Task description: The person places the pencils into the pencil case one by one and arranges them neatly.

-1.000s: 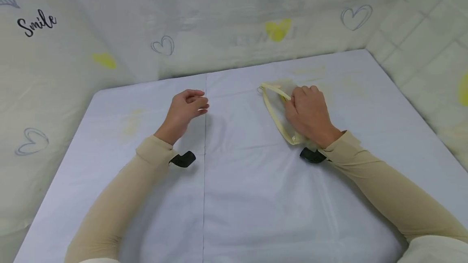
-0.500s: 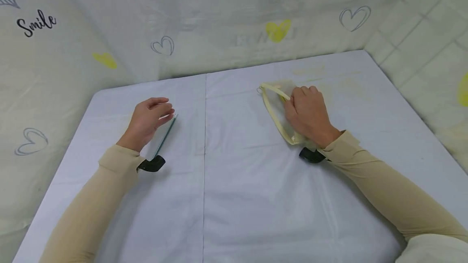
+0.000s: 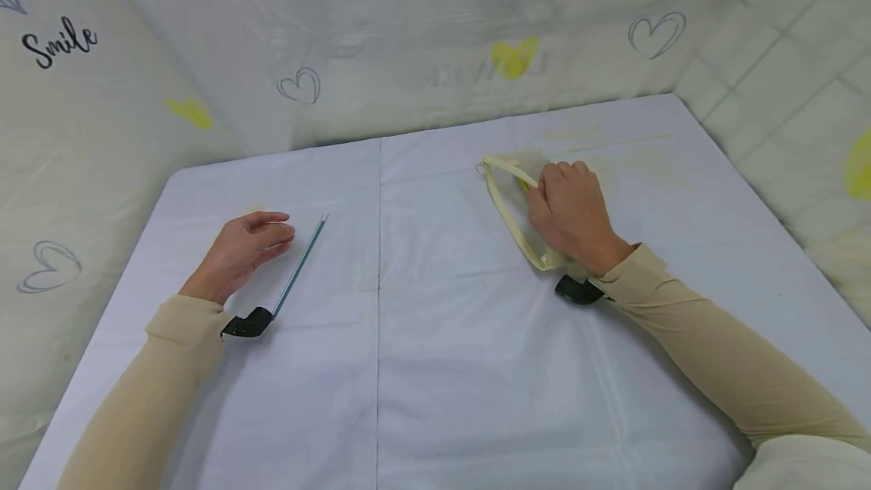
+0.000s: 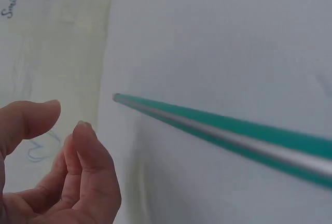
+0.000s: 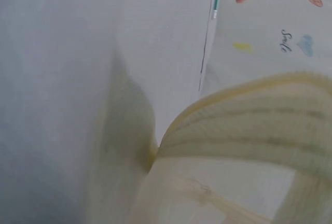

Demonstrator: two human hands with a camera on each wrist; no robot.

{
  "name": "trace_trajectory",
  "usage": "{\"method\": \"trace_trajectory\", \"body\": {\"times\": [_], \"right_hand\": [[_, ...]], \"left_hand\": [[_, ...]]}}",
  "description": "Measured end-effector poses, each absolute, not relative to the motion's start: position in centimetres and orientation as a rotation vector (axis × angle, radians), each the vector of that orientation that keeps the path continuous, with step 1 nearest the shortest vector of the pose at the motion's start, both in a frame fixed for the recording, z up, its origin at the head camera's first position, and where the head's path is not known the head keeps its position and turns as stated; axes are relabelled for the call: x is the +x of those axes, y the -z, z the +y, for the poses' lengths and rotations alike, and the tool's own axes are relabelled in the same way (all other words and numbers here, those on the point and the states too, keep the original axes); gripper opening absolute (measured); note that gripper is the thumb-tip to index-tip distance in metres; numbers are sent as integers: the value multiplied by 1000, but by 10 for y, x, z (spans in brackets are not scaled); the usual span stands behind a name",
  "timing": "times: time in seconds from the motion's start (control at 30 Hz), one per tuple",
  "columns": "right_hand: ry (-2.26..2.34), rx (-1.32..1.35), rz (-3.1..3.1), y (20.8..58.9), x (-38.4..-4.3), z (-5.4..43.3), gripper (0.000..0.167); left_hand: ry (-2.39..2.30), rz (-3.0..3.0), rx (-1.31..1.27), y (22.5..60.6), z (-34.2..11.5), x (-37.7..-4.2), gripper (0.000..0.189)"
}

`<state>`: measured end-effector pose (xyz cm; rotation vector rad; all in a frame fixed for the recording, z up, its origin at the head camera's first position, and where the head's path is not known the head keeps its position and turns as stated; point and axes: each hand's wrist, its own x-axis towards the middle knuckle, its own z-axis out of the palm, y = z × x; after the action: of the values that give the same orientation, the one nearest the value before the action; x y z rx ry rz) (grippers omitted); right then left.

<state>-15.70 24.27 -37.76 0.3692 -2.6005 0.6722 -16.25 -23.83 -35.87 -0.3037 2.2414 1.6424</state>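
Note:
My left hand (image 3: pixel 245 252) hovers over the left part of the white table, fingers loosely bent, nothing between them. Just right of it lies a slim teal pencil (image 3: pixel 299 267), slanting, its near end hidden behind the black wrist camera. That pencil (image 4: pixel 223 130) runs large across the left wrist view, apart from the fingertips. On the right, my right hand (image 3: pixel 571 206) grips a pale yellow, see-through zip pouch (image 3: pixel 509 223) by its side, its mouth gaping toward the left. The zip edge of the pouch (image 5: pixel 244 125) fills much of the right wrist view.
A white cloth covers the table (image 3: pixel 449 369), with a seam line down its middle. Behind it hangs a pale printed curtain (image 3: pixel 381 36) with hearts and lettering. Black wrist cameras (image 3: pixel 578 289) jut from under the cuffs near the tabletop.
My left hand has moved left and toward me, away from the middle seam, bringing the pencil into sight. My right hand and the pouch have stayed in place.

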Motion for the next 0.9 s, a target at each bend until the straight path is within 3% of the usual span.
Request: {"method": "trace_trajectory", "body": {"times": [0.33, 0.53, 0.9], "right_hand": [[-673, 383, -2584, 379, -157, 243, 27], [-681, 380, -2585, 378, -157, 243, 26], [-684, 364, -2605, 379, -158, 244, 26]], "left_hand": [[-1635, 2215, -255, 377, -239, -162, 66], [-1384, 2414, -155, 377, -232, -162, 64], [-856, 2722, 51, 374, -221, -158, 41]]}}
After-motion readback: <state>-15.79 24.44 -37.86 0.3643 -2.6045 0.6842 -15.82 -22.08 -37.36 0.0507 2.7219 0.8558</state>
